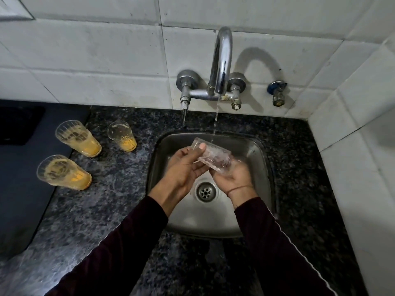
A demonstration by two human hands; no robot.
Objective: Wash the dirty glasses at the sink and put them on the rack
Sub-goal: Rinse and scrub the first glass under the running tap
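A clear glass [213, 155] lies on its side over the steel sink [252, 218], under a thin stream of water from the tap [222, 60]. My left hand [183, 167] grips its rim end, fingers curled round it. My right hand [233, 178] cups the base end from below. Three dirty glasses with orange residue stand on the counter to the left: one at the back [78, 138], a smaller one [123, 135] nearer the sink, and one in front [63, 173].
The speckled dark granite counter [119, 210] surrounds the sink. A dark mat or tray [19, 178] lies at the far left. White tiled walls stand behind and to the right, with a small valve [277, 92] right of the tap. The drain [206, 192] sits below my hands.
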